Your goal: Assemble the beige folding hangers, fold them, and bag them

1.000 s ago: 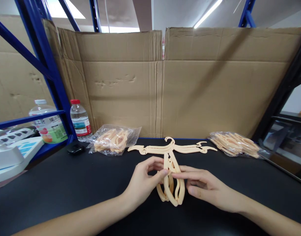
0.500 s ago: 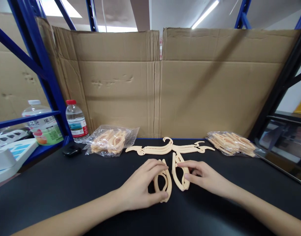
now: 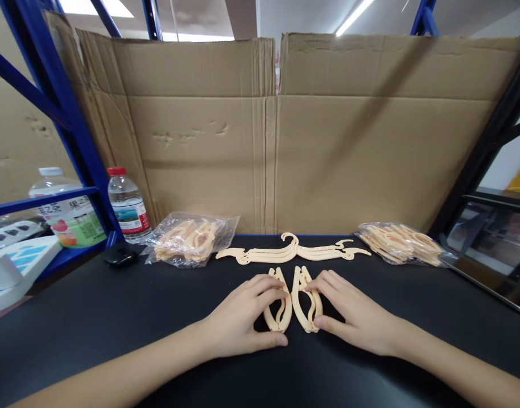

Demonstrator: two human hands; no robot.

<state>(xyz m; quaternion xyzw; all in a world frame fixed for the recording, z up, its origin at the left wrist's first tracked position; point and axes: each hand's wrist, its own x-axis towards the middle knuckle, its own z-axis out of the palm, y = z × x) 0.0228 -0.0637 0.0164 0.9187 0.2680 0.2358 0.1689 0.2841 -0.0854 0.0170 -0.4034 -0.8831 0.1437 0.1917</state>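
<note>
Two cream plastic folding clothes hangers lie folded side by side on the black tabletop. My left hand (image 3: 247, 317) is at the left folded hanger (image 3: 287, 314), fingertips resting on its upper part, thumb stretched out below its lower end. My right hand (image 3: 357, 314) has its fingers on the upper part of the right folded hanger (image 3: 299, 309) and its thumb at the lower end. Just behind them lies an unfolded hanger (image 3: 272, 256) of the same cream plastic, arms spread and hook pointing away from me.
Clear bags of cream hangers lie at back left (image 3: 187, 243) and back right (image 3: 400, 243). A red-capped water bottle (image 3: 128, 209) and a black object (image 3: 120, 256) stand left. A cardboard wall (image 3: 370, 141) closes the back; blue shelf posts (image 3: 68, 102) flank it.
The left folded hanger has moved slightly away from me, and the right one has shifted left and straightened; they now lie nearly mirrored. My left thumb has come off its hanger.
</note>
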